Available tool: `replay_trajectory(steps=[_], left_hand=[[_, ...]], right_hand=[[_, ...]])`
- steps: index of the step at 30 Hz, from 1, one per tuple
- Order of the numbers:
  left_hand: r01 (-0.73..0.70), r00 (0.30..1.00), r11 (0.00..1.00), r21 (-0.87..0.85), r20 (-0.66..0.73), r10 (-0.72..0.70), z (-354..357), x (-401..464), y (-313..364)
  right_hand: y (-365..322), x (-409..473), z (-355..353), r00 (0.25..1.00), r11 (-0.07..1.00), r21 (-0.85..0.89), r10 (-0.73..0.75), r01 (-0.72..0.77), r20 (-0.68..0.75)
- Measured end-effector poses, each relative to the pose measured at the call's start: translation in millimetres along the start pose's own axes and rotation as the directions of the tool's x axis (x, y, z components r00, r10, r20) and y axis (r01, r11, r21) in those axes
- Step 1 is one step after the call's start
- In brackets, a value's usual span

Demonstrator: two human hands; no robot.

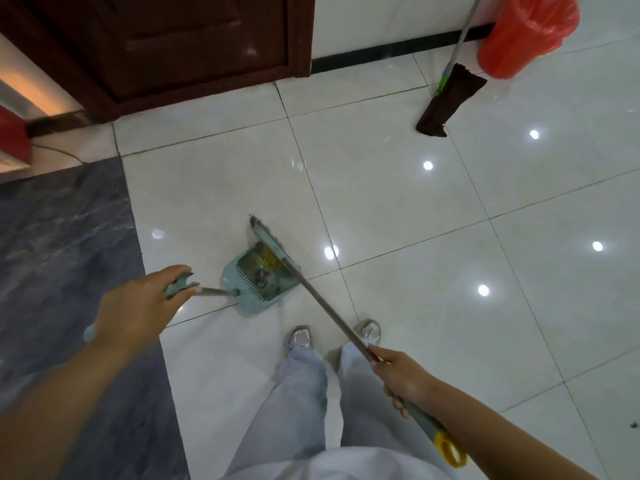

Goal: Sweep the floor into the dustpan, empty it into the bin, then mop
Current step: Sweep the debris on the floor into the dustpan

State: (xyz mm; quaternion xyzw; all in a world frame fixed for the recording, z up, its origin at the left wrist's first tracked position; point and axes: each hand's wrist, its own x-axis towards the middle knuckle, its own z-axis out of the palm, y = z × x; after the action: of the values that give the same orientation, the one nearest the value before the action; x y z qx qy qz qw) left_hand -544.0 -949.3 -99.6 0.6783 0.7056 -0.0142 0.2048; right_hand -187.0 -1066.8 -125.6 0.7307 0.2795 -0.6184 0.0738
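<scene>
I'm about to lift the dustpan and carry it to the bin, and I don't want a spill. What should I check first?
1. Debris inside dustpan: ok.
2. Left hand grips the dustpan handle: ok.
3. Right hand holds the broom: ok.
4. Broom head clear of the pan mouth: not ok, it rests there.
5. Bin lined: ok.
6. Way to the bin clear: not ok, mop lies before it.

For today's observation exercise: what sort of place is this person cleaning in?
Probably an indoor hallway or lobby, though home or office is unclear. Clues: glossy white floor tiles mirroring ceiling lights, a dark wooden door, and a red-lined bin against the wall.
</scene>
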Motion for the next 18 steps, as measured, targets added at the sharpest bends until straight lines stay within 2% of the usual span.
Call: replay_trajectory(steps=[4,11,18], left_hand=[[-0.057,0.998,0.998,0.013,-0.035,0.058,2,-7,8],[-0.172,0.985,0.984,0.04,-0.015,0.173,17,11,79],[-0.342,0.939,0.932,0.122,0.087,0.333,54,29,149]], right_hand=[[38,-13,-21,0.998,0.995,0.098,0.042,-0.036,-0.052],[87,5,-80,0.947,0.972,0.22,0.151,-0.089,-0.282],[96,54,-133,0.937,0.941,0.322,0.204,-0.107,-0.284]])
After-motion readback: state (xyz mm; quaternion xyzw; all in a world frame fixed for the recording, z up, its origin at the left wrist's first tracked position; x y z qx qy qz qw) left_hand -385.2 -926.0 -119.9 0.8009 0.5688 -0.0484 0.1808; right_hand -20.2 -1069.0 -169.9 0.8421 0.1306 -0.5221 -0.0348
